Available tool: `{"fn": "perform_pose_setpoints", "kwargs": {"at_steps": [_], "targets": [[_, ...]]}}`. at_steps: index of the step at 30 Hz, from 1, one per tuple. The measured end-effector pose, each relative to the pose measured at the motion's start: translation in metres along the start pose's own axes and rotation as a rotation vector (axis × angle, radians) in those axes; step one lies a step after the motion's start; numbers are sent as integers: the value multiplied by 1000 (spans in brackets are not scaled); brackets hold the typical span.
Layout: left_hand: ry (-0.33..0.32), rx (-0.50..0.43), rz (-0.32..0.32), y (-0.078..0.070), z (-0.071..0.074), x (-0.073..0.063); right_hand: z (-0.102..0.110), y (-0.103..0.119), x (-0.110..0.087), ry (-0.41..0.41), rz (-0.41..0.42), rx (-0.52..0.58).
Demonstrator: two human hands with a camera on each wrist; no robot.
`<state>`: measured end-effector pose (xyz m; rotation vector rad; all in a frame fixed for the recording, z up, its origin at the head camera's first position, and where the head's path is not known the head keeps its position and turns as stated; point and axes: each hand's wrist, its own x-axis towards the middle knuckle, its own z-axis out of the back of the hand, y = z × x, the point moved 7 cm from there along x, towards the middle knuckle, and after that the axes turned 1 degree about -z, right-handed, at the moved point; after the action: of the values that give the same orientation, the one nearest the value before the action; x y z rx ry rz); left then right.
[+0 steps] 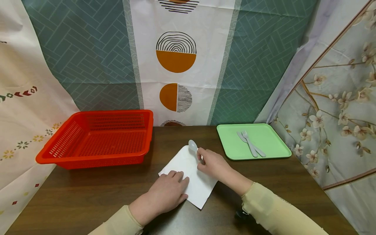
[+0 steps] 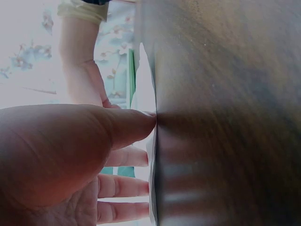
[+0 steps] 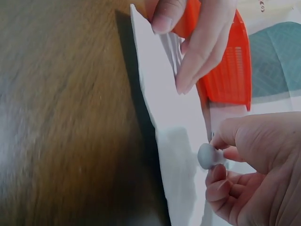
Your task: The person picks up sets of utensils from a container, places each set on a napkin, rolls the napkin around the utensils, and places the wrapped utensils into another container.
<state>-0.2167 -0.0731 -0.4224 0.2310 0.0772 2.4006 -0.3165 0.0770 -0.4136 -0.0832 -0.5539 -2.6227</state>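
Note:
A white paper napkin lies at a slant on the dark wooden table. My left hand rests on its left side, the fingers extended and the thumb near the lower edge. Over the upper part of the napkin, my right hand pinches a pale grey spoon between thumb and fingers. The spoon's bowl points away from me, past the napkin's far corner. In the right wrist view the handle end of the spoon sticks out between the right fingertips, close over the paper.
A red perforated plastic basket stands at the back left. At the back right lies a light green tray, bearing a grey fork crossed over a knife. Patterned cloth hangs behind the table and along both sides.

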Motion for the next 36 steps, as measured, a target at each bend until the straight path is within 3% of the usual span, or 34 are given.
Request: {"fn": "perform_pose_setpoints", "kwargs": {"at_steps": [8, 10, 14, 18, 29, 30, 36], "targets": [[3, -6, 4, 0, 0, 0, -13, 9, 5, 28, 15, 27], [1, -5, 3, 0, 0, -1, -23, 2, 10, 8, 48, 33], [-8, 0, 1, 0, 1, -1, -62, -35, 29, -36, 89, 0], [-17, 5, -1, -1, 1, -1, -83, -51, 41, -26, 57, -54], [-24, 15, -1, 0, 0, -1, -65, -27, 35, 2, 44, -41], [-24, 15, -1, 0, 0, -1, -71, -32, 38, 0, 50, -30], [-27, 20, -8, 0, 0, -1, -37, 4, 23, 37, 20, 4]]}}
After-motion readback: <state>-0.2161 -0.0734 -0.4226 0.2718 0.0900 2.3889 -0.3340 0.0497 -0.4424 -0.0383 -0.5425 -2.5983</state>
